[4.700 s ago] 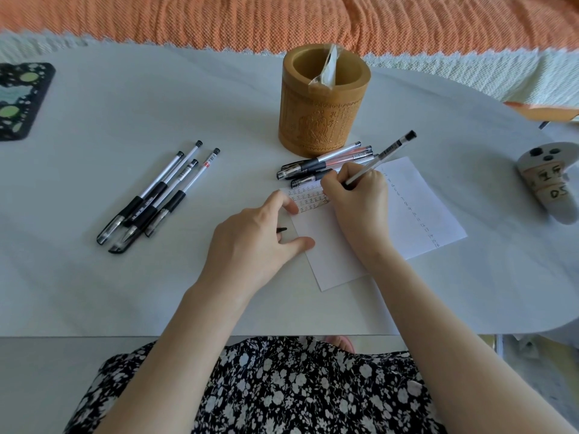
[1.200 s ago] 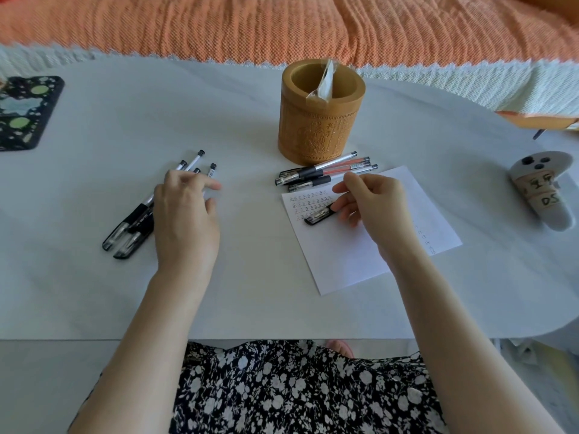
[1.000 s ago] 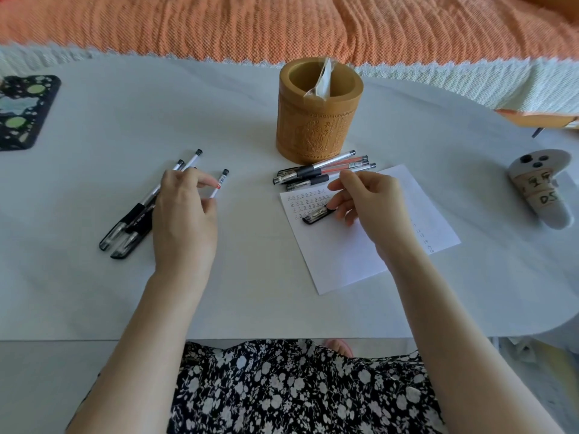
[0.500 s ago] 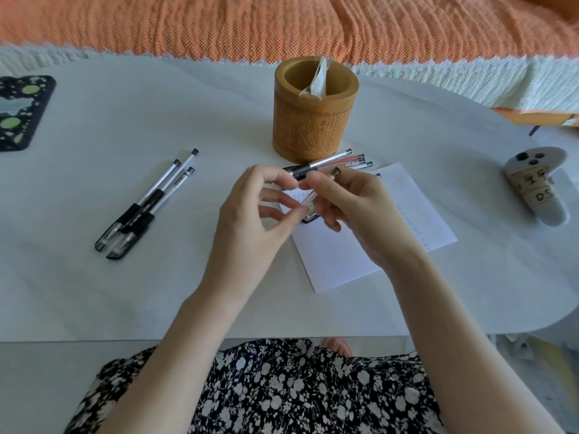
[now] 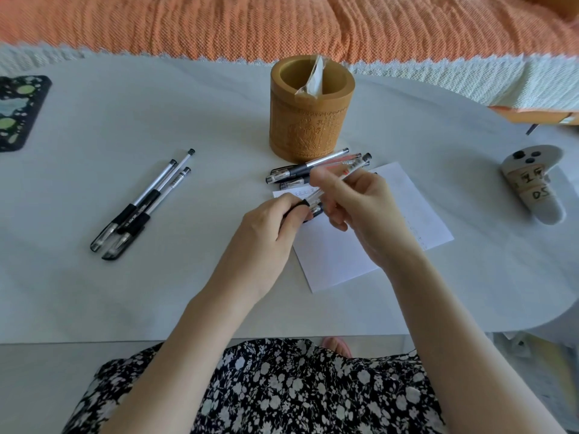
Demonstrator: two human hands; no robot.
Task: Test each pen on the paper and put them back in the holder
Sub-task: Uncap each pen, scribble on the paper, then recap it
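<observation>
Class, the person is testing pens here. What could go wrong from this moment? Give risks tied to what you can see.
1. The left hand and right hand both grip one pen above the paper; a slip could send it rolling.
2. To the left lie three pens, and a pile lies by the holder; tested and untested may get mixed.
3. A plastic wrapper in the holder may hinder returned pens.

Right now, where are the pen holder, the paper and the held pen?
pen holder (image 5: 308,133): head view, carved front wall.
paper (image 5: 338,261): head view, blank lower half.
held pen (image 5: 354,166): head view, clear barrel.
</observation>
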